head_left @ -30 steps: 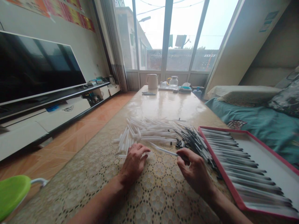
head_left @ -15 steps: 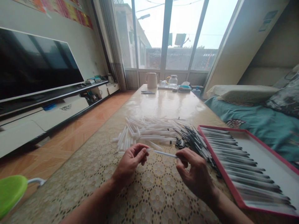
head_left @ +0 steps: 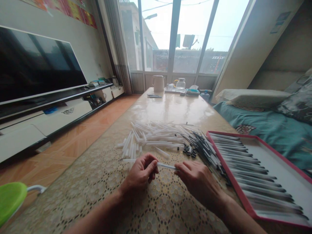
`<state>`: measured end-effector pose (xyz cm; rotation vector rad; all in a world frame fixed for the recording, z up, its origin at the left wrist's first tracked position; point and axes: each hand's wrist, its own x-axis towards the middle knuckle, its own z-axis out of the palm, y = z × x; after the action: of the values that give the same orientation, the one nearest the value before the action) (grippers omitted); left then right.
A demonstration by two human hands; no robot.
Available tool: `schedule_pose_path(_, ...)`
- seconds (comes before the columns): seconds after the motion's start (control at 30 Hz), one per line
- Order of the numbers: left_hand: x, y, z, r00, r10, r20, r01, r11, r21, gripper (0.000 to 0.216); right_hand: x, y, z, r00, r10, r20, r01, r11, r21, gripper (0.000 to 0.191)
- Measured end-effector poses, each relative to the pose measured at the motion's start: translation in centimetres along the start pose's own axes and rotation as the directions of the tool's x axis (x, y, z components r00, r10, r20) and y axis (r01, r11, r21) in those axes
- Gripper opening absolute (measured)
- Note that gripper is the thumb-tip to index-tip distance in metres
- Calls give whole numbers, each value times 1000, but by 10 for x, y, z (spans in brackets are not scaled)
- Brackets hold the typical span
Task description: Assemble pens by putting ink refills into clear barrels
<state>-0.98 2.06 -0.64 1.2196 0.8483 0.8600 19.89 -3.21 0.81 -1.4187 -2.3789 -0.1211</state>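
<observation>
My left hand (head_left: 142, 172) is closed around a clear pen barrel (head_left: 166, 166), which pokes out to the right between my two hands. My right hand (head_left: 195, 180) pinches the other end of that same barrel, fingertips close to the left hand. Both hover just above the lace-patterned table cover (head_left: 102, 175). Beyond them lies a heap of white pen barrels (head_left: 151, 136), and to its right a heap of dark refills (head_left: 204, 148) with a few small black caps (head_left: 187, 150).
A red-rimmed tray (head_left: 246, 208) with several finished pens in rows sits at the right. A white jug (head_left: 158, 83), a glass pot and a tissue box stand at the table's far end. TV unit on the left, teal sofa on the right, green stool (head_left: 11, 200) lower left.
My left hand rose from the table and closed on the barrel. My right hand slid left along it, so both hands now meet at the middle.
</observation>
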Motion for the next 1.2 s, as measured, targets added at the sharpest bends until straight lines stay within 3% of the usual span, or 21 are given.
schedule_pose_path(0.17,-2,-6,5,1000,15,-10,-15,999,-47,26,-1,-6,3,1000,-17,-13,17,999,-47,19)
schedule_pose_path(0.33,-6,-5,9,997,64,-35,-65,998,-28,25,-2,-9,9,983,175,59,-184,960,213,27)
schedule_pose_path(0.43,-8,-5,10,994,101,-33,-101,995,-7,22,-1,-8,8,956,240,171,-292,851,437,31)
schedule_pose_path(0.57,-12,-5,11,992,129,-12,-129,992,15,19,2,-4,4,925,228,304,-378,638,671,36)
schedule_pose_path(0.7,-17,-5,10,986,167,-2,-167,982,84,17,4,1,4,881,143,451,-469,381,796,44)
schedule_pose_path(0.77,-16,-6,11,983,181,-2,-180,978,102,17,5,2,5,877,122,465,-477,330,814,46)
schedule_pose_path(0.87,-12,-7,14,985,171,22,-172,982,73,19,5,4,2,905,127,406,-422,392,817,40)
schedule_pose_path(1.0,-5,-5,13,983,184,-15,-182,981,63,41,6,15,-15,941,196,277,-337,628,701,30)
schedule_pose_path(1.1,-4,-2,6,962,218,-167,-200,973,119,48,7,44,-38,942,292,166,-335,796,504,29)
schedule_pose_path(1.2,-3,-1,0,944,207,-256,-175,974,142,42,4,90,-62,884,459,91,-468,874,129,26)
